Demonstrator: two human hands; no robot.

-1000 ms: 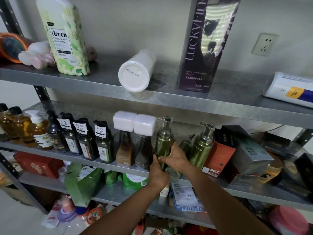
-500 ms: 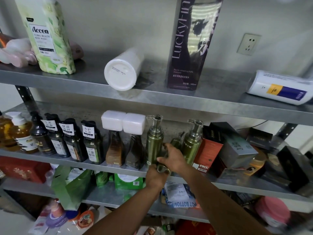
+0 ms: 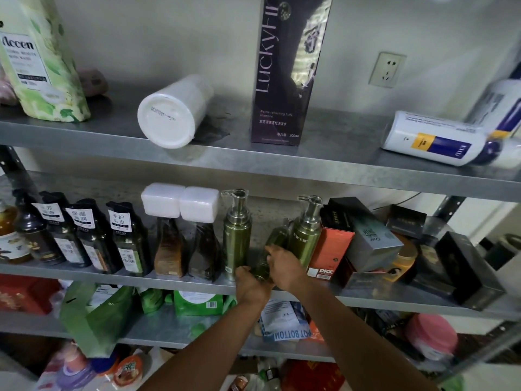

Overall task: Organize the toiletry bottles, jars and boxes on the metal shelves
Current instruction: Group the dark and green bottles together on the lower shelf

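**A:** Where's the small bottle [image 3: 275, 244]?

**B:** In both grips, low on the middle shelf [image 3: 112, 277]. The left grip [image 3: 251, 286] curls round its base. The right grip [image 3: 284, 268] wraps the body just above.

**A:** How does it lie?

**B:** Tilted. Its long axis runs from the left grip up and back, and the top leans toward the right pump [image 3: 306, 238], just beyond the right grip. The fingers hide the base, so I can't tell if it touches the shelf.

**A:** And the other side?

**B:** The left pump [image 3: 236, 235] stands upright just left of the left grip. The held bottle sits in the gap between the two pumps.

**A:** What does the next move turn on?

**B:** I'd say on swinging the top forward and left until the axis is upright, pivoting at the left grip. The right grip, being higher, has the leverage. The risk is nudging the right pump into the red box [image 3: 328, 255] beside it.
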